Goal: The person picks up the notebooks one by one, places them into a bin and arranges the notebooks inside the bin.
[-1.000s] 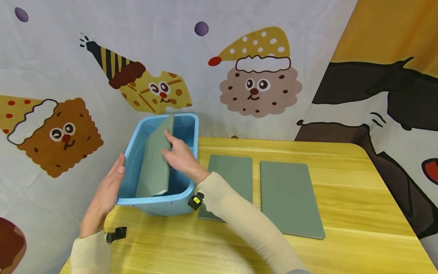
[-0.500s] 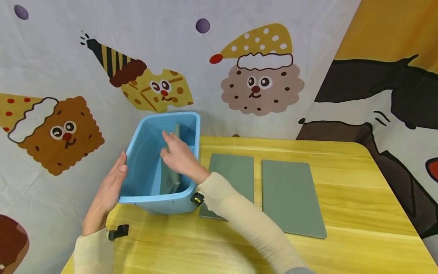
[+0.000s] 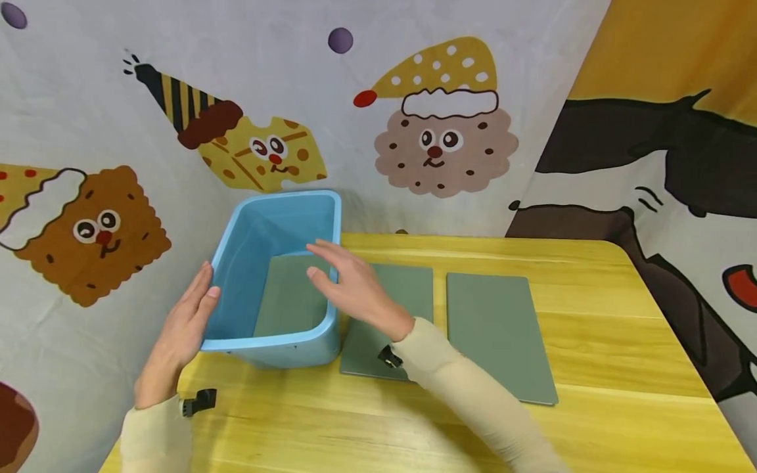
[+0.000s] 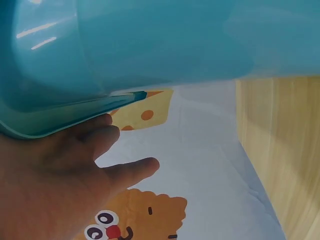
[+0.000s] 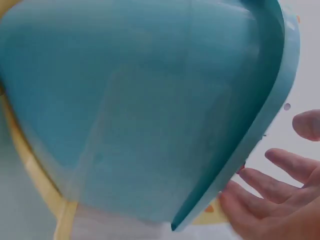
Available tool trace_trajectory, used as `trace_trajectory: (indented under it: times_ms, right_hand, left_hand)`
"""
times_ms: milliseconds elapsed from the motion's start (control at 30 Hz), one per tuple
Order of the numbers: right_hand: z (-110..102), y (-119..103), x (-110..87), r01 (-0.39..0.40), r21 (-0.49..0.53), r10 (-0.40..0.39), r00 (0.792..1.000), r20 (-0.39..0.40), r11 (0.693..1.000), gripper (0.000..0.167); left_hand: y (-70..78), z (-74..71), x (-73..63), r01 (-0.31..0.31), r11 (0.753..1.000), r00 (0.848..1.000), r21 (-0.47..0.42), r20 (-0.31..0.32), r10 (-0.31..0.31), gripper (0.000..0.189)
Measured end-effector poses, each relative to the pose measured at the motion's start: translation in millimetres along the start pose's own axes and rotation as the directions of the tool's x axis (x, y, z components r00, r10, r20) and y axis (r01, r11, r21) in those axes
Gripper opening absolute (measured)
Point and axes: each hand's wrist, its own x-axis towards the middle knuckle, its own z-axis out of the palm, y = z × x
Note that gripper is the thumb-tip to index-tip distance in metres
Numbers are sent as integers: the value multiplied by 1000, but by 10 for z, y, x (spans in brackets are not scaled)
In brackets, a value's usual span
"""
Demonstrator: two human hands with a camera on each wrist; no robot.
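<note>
A light blue plastic bin [image 3: 278, 351] stands on the table's left part. A grey-green notebook [image 3: 290, 295] lies on its floor, its right part hidden by the near right rim. My right hand [image 3: 355, 286] is over the bin's right rim, fingers spread and holding nothing; whether it touches the rim I cannot tell. With straight fingers, my left hand [image 3: 183, 322] rests against the bin's left rim; the left wrist view shows this hand [image 4: 65, 175] just under the rim edge. To the bin's right lie two more grey-green notebooks, a nearer one [image 3: 369, 351] and a farther one [image 3: 493, 328].
The yellow wood-grain table [image 3: 609, 328] extends to the right of the notebooks. Behind it hangs a cloth [image 3: 355, 164] printed with cartoon figures, close to the bin's far side. A small black wrist camera [image 3: 198, 402] sits at my left cuff.
The notebook in the bin has gone from leaning upright to lying flat on the floor. My right hand has let go and moved up and right, out over the rim. The left hand stays.
</note>
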Motion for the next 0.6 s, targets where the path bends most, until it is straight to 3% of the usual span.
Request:
trace_trajectory:
  times_ms: [300, 600]
  right_hand:
    - [-249, 382, -499, -14, -142, 12, 1000, -14, 990, 54]
    - [-569, 830, -1014, -117, -343, 124, 992, -1, 932, 59]
  left_hand:
    - [11, 10, 20, -46, 998, 999, 53, 14, 45, 62]
    - [-24, 11, 6, -31, 999, 999, 38, 15, 30, 61]
